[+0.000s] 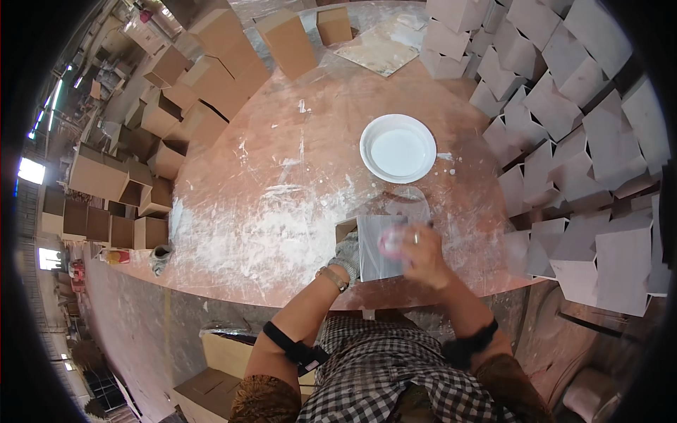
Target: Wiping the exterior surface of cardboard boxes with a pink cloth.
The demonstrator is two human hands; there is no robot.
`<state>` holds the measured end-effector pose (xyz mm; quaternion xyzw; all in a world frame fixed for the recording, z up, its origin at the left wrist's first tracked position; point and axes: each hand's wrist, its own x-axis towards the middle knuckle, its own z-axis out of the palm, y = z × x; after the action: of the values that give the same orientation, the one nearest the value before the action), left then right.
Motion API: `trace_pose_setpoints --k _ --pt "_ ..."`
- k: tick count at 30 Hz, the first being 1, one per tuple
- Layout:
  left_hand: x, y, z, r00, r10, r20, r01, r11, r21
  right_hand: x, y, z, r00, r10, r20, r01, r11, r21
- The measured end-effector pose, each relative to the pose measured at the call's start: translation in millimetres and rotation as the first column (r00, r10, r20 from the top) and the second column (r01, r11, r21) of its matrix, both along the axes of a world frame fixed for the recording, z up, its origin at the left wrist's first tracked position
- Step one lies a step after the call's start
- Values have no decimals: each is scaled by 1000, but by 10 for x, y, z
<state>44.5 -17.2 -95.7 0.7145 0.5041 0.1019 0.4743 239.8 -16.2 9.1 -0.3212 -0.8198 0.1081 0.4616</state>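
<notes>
At the near edge of the table I have a small open-ended box [377,254] whose top face is smeared grey-white. My left hand [345,255], in a grey knit glove, steadies it at the open left end; its fingers are partly hidden in or behind the box. Against the right side of that coated face is my bare right hand [423,255], closed around a pinkish, roundish thing [392,242] blurred by motion, its kind unclear. Just beyond stands a white round basin [398,149] with white stuff inside.
The reddish tabletop [282,155] is streaked with white residue. Plain brown boxes [211,84] stand along the left and far left. White-coated boxes [564,169] are stacked high at the right. A whitened flat board [381,49] lies at the back, and a crumpled glove [161,259] at the left edge.
</notes>
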Motion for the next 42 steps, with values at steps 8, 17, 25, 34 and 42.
trace_pose_setpoints --k 8,17,25,34,42 --pt "341 1 638 932 71 -356 64 932 356 382 -567 200 967 -75 -242 14 969 -247" --pt "780 107 667 874 8 -485 259 838 480 339 251 392 961 -221 168 258 934 -247" --pt "1188 129 554 765 34 -643 332 835 439 653 131 92 868 -336 365 448 846 -288" --pt "1153 92 392 695 36 -718 381 828 411 707 -693 282 953 -122 277 207 931 -301" --pt "1204 169 407 855 67 -514 237 831 503 534 222 178 887 -355 295 421 885 -200"
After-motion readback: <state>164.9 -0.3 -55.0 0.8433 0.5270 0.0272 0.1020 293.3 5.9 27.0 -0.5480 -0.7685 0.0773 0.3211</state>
